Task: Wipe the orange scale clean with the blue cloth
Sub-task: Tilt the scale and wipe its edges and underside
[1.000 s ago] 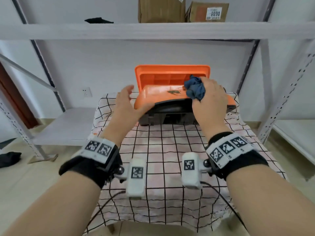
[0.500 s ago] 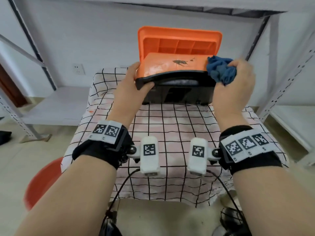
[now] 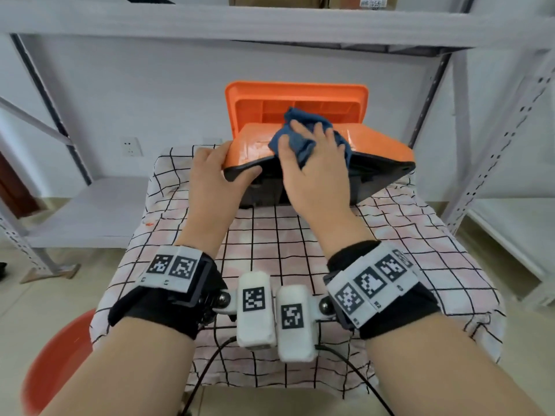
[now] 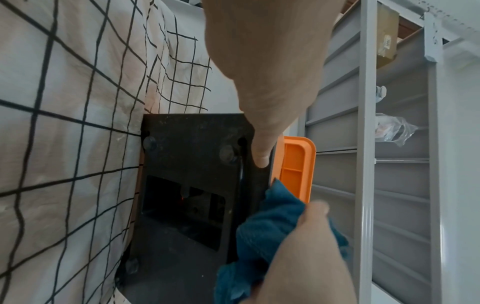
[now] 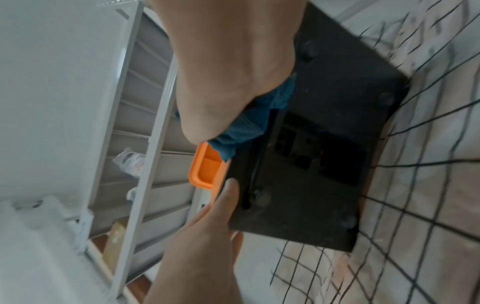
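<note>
The orange scale [image 3: 378, 142] stands tilted on the checked table, its black underside [image 4: 187, 185] facing me. An orange tray [image 3: 294, 99] stands upright behind it. My left hand [image 3: 220, 172] grips the scale's front left corner, thumb on the black edge. My right hand [image 3: 306, 145] grips the bunched blue cloth [image 3: 300, 139] and presses it on the orange top, near the middle. In the wrist views the cloth [image 5: 246, 125] hangs over the top edge under my right hand [image 5: 207, 123]. The surface under the cloth is hidden.
The checked tablecloth [image 3: 300, 250] covers a small table. Grey metal shelving [image 3: 270, 25] rises behind and on both sides, with a low shelf [image 3: 90, 211] at the left. A red round object [image 3: 57, 364] sits on the floor at the lower left. Wrist-camera cables hang off the table's front edge.
My right hand has carried the cloth from the scale's right end leftward to the middle of the top, covering the dark mark. The left hand keeps its grip on the left corner.
</note>
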Action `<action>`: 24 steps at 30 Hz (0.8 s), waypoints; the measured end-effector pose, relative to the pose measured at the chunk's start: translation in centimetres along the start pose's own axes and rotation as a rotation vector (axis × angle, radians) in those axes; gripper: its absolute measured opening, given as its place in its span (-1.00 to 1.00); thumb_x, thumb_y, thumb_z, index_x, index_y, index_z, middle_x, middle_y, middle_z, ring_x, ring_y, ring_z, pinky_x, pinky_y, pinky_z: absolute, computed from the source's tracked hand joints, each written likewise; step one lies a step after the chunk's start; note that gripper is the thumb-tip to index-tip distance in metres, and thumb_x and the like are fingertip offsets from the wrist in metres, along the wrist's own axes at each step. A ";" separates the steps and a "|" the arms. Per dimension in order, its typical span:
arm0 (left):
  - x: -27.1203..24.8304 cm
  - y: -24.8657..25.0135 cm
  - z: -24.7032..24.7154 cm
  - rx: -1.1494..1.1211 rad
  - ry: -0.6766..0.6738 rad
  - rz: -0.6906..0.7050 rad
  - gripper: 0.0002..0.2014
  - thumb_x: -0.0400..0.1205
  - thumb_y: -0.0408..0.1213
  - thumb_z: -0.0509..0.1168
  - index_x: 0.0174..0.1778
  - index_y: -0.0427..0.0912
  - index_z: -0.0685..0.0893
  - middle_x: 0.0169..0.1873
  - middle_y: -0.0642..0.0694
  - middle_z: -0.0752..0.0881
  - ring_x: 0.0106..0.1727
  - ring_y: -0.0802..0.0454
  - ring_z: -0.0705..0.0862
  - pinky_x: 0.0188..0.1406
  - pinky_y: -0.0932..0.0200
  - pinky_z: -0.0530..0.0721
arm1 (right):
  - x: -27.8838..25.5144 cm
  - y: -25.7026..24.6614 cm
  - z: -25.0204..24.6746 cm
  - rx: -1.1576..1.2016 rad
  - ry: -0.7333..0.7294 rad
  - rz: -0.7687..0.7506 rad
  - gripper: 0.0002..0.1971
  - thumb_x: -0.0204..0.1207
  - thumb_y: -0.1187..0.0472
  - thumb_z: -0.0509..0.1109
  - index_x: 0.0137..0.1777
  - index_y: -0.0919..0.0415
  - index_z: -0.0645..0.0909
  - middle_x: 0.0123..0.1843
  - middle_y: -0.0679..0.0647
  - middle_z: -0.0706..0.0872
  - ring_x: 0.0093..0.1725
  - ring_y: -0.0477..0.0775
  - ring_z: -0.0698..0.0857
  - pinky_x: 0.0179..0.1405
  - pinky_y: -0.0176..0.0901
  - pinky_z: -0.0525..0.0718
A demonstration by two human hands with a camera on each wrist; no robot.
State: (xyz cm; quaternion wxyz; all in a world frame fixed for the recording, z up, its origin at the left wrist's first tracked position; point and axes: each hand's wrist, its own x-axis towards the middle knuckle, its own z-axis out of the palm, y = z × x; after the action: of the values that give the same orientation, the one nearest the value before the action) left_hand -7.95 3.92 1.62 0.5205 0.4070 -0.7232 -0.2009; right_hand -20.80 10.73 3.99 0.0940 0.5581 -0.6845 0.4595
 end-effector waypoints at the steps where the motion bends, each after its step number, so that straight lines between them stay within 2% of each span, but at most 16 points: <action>1: 0.0 -0.1 -0.1 -0.006 -0.006 0.003 -0.50 0.49 -0.15 0.47 0.37 -0.10 0.59 0.01 -0.01 0.44 0.03 0.12 0.48 0.08 0.37 0.46 | 0.0 -0.5 0.4 -0.032 -0.019 -0.034 -0.48 0.63 -0.14 0.07 0.52 0.05 0.40 0.58 0.17 0.36 0.63 0.21 0.17 0.61 0.16 -0.02; 4: 0.1 -0.5 -0.3 -0.031 -0.022 0.003 -0.55 0.51 -0.18 0.44 0.34 -0.10 0.62 -0.01 -0.02 0.48 -0.01 0.12 0.50 -0.06 0.55 0.41 | 0.0 -1.1 1.0 -0.151 -0.137 -0.121 -0.44 0.61 -0.26 0.03 0.53 -0.06 0.38 0.65 0.12 0.23 0.66 0.16 0.06 0.61 0.18 -0.10; 7: 0.1 -0.6 -0.5 -0.013 -0.016 0.024 -0.57 0.52 -0.16 0.43 0.33 -0.08 0.63 -0.03 -0.02 0.52 -0.02 0.14 0.50 -0.02 0.42 0.45 | 0.3 -0.1 0.2 -0.312 -0.243 -0.179 -0.40 0.59 -0.33 -0.04 0.59 -0.16 0.23 0.70 0.06 0.07 0.68 0.12 -0.06 0.61 0.19 -0.18; 9: 0.1 -0.5 -0.6 0.013 -0.005 0.031 -0.57 0.52 -0.13 0.44 0.31 -0.06 0.63 -0.03 -0.01 0.52 -0.04 0.17 0.48 -0.03 0.48 0.43 | 0.6 1.8 -1.1 -0.423 -0.204 -0.198 -0.43 0.60 -0.26 -0.01 0.59 -0.15 0.23 0.69 0.08 0.12 0.67 0.11 0.02 0.61 0.23 -0.12; 11: -0.1 -0.3 -0.6 0.022 -0.005 0.020 -0.57 0.53 -0.11 0.43 0.32 -0.05 0.62 0.00 0.01 0.52 -0.02 0.18 0.48 -0.08 0.54 0.39 | 0.5 4.4 -2.7 -0.478 -0.095 -0.155 -0.42 0.53 -0.14 0.08 0.56 -0.06 0.34 0.65 0.15 0.24 0.65 0.16 0.14 0.60 0.24 -0.02; 14: -0.3 0.0 -0.6 0.018 -0.020 0.019 -0.55 0.53 -0.08 0.42 0.34 -0.04 0.61 0.04 0.01 0.53 0.03 0.17 0.50 0.00 0.39 0.40 | -0.2 7.5 -4.4 -0.480 0.018 -0.035 -0.45 0.53 -0.05 0.18 0.53 0.05 0.41 0.61 0.21 0.31 0.63 0.22 0.19 0.61 0.23 0.01; 16: -0.4 0.0 -0.5 0.004 -0.023 0.011 -0.55 0.53 -0.08 0.43 0.35 -0.03 0.60 0.06 0.01 0.54 0.05 0.16 0.51 0.05 0.34 0.42 | -0.2 7.3 -4.0 -0.466 0.069 0.006 -0.47 0.54 0.01 0.20 0.50 0.14 0.44 0.57 0.24 0.37 0.60 0.27 0.24 0.60 0.23 0.06; 17: -0.4 0.0 -0.5 -0.003 -0.022 0.006 -0.55 0.53 -0.08 0.43 0.35 -0.03 0.61 0.06 0.01 0.55 0.05 0.16 0.51 0.03 0.37 0.42 | -0.1 6.4 -3.3 -0.452 0.077 -0.018 -0.48 0.51 0.05 0.21 0.46 0.20 0.48 0.53 0.27 0.42 0.56 0.31 0.30 0.58 0.25 0.15; 19: -0.4 -0.1 -0.5 -0.004 -0.013 0.007 -0.56 0.51 -0.09 0.44 0.32 -0.04 0.63 0.01 0.01 0.55 0.01 0.16 0.51 -0.04 0.48 0.39 | 0.1 3.7 -1.0 -0.399 0.049 -0.162 -0.48 0.43 0.10 0.20 0.37 0.28 0.55 0.42 0.30 0.53 0.46 0.34 0.44 0.46 0.30 0.34; 20: -0.3 -0.2 -0.6 -0.001 -0.008 0.018 -0.58 0.51 -0.11 0.45 0.29 -0.05 0.64 -0.03 0.01 0.54 -0.02 0.15 0.51 -0.08 0.50 0.39 | 0.0 2.3 0.3 -0.355 0.027 -0.237 -0.49 0.41 0.13 0.21 0.36 0.29 0.57 0.40 0.29 0.55 0.44 0.34 0.46 0.45 0.30 0.37; 22: -0.2 -0.6 -0.6 0.001 -0.006 0.037 -0.60 0.50 -0.13 0.45 0.26 -0.07 0.66 -0.07 0.00 0.54 -0.06 0.14 0.52 -0.11 0.50 0.40 | -0.2 0.3 2.0 -0.254 -0.044 -0.312 -0.49 0.42 0.23 0.23 0.40 0.27 0.54 0.45 0.26 0.52 0.49 0.32 0.42 0.49 0.27 0.27; 24: -0.1 -0.7 -0.6 0.006 -0.012 0.053 -0.62 0.50 -0.13 0.45 0.24 -0.07 0.67 -0.09 -0.01 0.54 -0.07 0.14 0.52 -0.12 0.51 0.41 | 0.2 0.1 1.7 -0.230 -0.135 -0.376 -0.45 0.40 0.30 0.22 0.44 0.26 0.52 0.49 0.26 0.50 0.52 0.33 0.39 0.52 0.26 0.24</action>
State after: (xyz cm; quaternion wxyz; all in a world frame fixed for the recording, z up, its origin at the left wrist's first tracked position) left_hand -7.13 3.71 1.27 0.5201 0.3880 -0.7375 -0.1872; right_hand -20.34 9.39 3.09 0.1949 0.6911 -0.6210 0.3143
